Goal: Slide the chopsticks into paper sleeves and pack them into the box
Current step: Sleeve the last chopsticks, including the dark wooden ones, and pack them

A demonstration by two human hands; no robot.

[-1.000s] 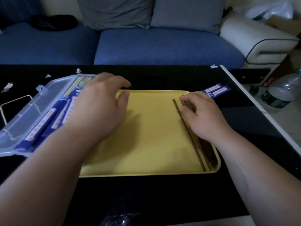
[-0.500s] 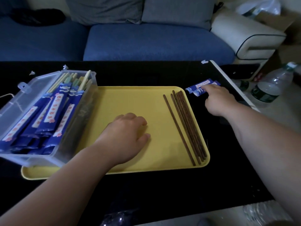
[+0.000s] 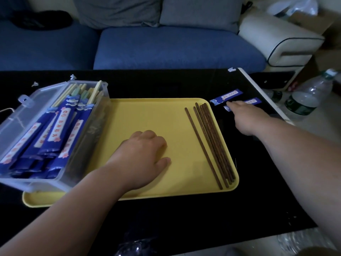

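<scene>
The left hand point(image 3: 144, 156) rests palm-down on the yellow tray point(image 3: 147, 111), fingers loosely curled, holding nothing. The right hand point(image 3: 241, 117) stretches to the nearer paper sleeve point(image 3: 252, 101) on the black table point(image 3: 166, 218); I can't tell if it has pinched it. I'd take the sleeve by its open end and feed in a pair of the dark chopsticks point(image 3: 212, 141) lying along the tray's right edge. The clear box point(image 3: 92, 130) waits left.

Box point(image 3: 100, 115) on tray point(image 3: 147, 115) L end; chopsticks point(image 3: 212, 145) on tray R side; 2 sleeves point(image 3: 228, 95) on table point(image 3: 166, 218), R of tray; sofa point(image 3: 166, 48) behind.
</scene>
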